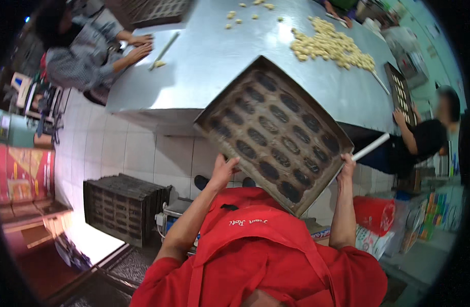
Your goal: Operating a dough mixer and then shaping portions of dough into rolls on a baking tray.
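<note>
I hold a large dark metal baking tray (276, 130) with several oval moulds, tilted in front of me above the edge of the steel table (204, 56). My left hand (223, 169) grips the tray's near left edge. My right hand (347, 165) grips its near right corner. The moulds look empty and dark. A red apron covers my chest below the tray.
A pile of small pale dough pieces (329, 46) lies on the table's far right. One person (86, 48) rolls dough at the left end; another (424, 138) works a tray at the right. A stack of dark trays (125, 204) stands on the tiled floor at the left.
</note>
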`<control>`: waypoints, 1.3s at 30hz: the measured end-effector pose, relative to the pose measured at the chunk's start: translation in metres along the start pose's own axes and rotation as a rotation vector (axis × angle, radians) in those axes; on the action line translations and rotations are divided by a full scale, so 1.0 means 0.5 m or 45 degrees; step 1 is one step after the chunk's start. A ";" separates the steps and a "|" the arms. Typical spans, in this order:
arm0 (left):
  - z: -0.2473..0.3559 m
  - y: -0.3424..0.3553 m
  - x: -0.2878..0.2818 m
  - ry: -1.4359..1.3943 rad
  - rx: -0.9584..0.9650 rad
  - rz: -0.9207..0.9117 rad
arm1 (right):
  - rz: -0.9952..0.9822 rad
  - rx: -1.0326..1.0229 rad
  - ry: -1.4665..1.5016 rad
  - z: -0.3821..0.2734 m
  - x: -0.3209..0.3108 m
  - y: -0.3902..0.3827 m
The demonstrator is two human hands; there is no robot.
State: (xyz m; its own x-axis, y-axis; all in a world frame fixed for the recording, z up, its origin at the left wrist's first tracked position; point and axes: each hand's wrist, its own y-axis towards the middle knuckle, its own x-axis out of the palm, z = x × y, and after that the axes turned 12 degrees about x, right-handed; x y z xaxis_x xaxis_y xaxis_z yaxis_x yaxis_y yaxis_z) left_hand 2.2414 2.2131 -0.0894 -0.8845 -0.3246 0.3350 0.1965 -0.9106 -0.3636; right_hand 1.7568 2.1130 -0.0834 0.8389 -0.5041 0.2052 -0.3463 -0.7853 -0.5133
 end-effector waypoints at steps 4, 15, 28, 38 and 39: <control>0.011 0.142 0.212 0.068 -0.063 -0.422 | 0.317 0.108 0.377 0.018 -0.174 -0.077; 0.032 0.339 0.248 0.290 -0.032 -0.904 | 1.137 0.035 0.260 -0.037 -0.267 0.035; 0.224 0.617 0.224 0.476 0.028 -0.303 | 1.192 0.142 -0.059 -0.133 -0.151 0.104; 0.170 0.741 0.447 0.412 -0.083 -0.281 | 1.196 -0.161 -1.077 -0.382 0.098 0.280; 0.172 0.760 0.475 0.428 -0.064 -0.279 | 1.026 -0.277 -1.093 -0.383 0.126 0.340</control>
State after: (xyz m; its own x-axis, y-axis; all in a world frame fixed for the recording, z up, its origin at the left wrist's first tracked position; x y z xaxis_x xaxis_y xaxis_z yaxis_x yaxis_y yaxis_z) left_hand 2.1423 1.7678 -0.0734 -0.9939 -0.0150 0.1091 -0.0255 -0.9326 -0.3601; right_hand 1.6703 1.8788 0.0018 0.3257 -0.5397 -0.7763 -0.8954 -0.4397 -0.0700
